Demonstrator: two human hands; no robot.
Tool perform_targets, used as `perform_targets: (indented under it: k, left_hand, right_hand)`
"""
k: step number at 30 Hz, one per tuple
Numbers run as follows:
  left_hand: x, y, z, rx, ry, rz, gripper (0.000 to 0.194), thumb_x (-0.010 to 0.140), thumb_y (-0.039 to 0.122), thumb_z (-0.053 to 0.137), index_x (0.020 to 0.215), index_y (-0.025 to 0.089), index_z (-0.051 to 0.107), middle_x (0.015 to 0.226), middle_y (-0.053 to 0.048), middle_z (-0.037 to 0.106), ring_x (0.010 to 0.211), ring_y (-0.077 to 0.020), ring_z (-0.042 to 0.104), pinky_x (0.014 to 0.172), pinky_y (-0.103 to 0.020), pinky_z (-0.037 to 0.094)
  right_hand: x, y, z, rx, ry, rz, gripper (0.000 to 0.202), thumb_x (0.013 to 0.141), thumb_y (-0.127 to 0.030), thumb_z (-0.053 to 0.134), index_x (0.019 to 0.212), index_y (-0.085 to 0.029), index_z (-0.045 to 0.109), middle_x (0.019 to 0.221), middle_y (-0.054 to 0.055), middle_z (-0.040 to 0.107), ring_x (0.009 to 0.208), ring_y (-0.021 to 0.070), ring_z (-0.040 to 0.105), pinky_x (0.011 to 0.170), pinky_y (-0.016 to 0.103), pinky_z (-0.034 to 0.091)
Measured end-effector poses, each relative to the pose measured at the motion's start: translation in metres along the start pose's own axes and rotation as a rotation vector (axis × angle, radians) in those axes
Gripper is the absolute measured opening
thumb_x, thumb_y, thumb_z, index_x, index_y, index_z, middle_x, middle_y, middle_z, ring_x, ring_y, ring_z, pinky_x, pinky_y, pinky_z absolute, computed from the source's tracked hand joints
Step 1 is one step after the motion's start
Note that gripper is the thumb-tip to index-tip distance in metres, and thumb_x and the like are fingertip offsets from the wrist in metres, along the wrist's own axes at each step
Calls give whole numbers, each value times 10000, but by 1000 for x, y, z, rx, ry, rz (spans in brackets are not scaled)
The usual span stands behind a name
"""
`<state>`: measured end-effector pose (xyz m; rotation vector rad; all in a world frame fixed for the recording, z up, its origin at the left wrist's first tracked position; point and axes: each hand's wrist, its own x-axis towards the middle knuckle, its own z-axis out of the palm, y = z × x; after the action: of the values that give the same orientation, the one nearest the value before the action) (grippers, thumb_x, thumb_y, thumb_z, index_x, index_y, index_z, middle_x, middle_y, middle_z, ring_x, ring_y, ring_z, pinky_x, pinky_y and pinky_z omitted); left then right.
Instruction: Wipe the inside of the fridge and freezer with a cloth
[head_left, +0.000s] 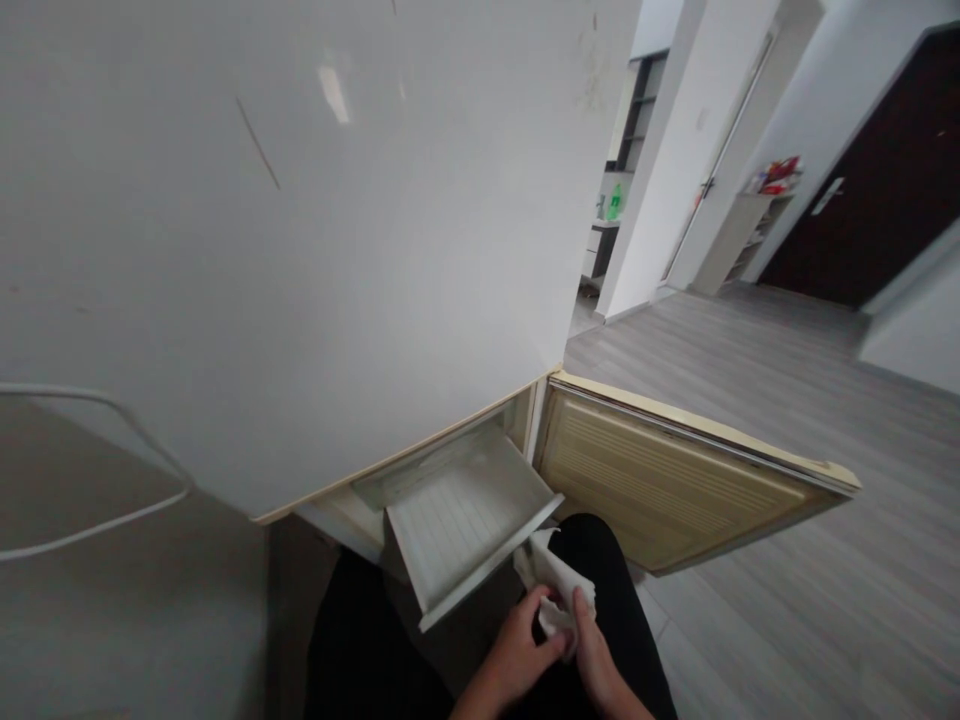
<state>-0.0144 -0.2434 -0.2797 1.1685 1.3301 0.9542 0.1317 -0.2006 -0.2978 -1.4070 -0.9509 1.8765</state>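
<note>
A crumpled, soft white sheet of paper or cloth (559, 572) is held by both bare hands at the lower middle of the view, just beside the front right corner of a pale, shallow plastic drawer with a ribbed bottom (465, 515). By the left hand (517, 645) the sheet's near edge is pinched between thumb and curled forefinger; its other fingers are partly hidden. By the right hand (594, 652) the sheet's right side is gripped, with the thumb pressed along the top; the fingers underneath are covered, so how they are bent cannot be told. The sheet's far end is spread loosely toward the drawer's front lip; whether the lip is touched by it cannot be told.

The drawer is pulled partway out of a low compartment, above which a large, glossy white panel with scratches and stains (337, 260) is seen. To the right, a cream-yellow door with a grooved inner face (667, 470) is swung wide open. The hands and sheet are framed by two legs in black trousers (619, 580), the sheet being held over the right one. At the left, a looped white cable (142, 430) is seen, and at the right a floor of grey wood-look boards (795, 620) is shown.
</note>
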Motion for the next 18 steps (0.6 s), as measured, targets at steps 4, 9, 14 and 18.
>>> perform_targets:
  k: [4,9,14,18]
  left_hand:
    - [-12,-18,-14,-18,107,-45,324,876,398,639,1124,191,617,1048,-59,709,995,-231,641,912,-342,493]
    - [-37,-9,-59,134,422,72,311,898,498,608,978,204,668,1149,-103,676,1130,-280,608,1019,-383,467]
    - [-53,7,-83,77,572,22,366,961,573,500,858,228,569,793,2,603,780,-188,602,755,-289,502]
    - [-47,23,-90,97,750,45,353,949,581,519,887,233,523,730,34,549,672,-157,559,655,-262,461]
  right_hand:
    - [25,7,45,220,-30,154,906,641,-911,627,1063,-115,728,995,157,775,1018,329,733,983,426,548]
    - [35,11,78,185,-350,175,816,753,-850,554,1081,-119,709,1036,159,763,1037,314,727,996,437,529]
    - [21,3,88,139,-578,33,891,894,-847,298,1368,-163,614,1324,172,671,1247,319,634,1022,464,503]
    - [8,5,94,45,-611,-78,761,891,-759,505,1424,-219,568,1407,139,623,1267,288,612,1054,450,484]
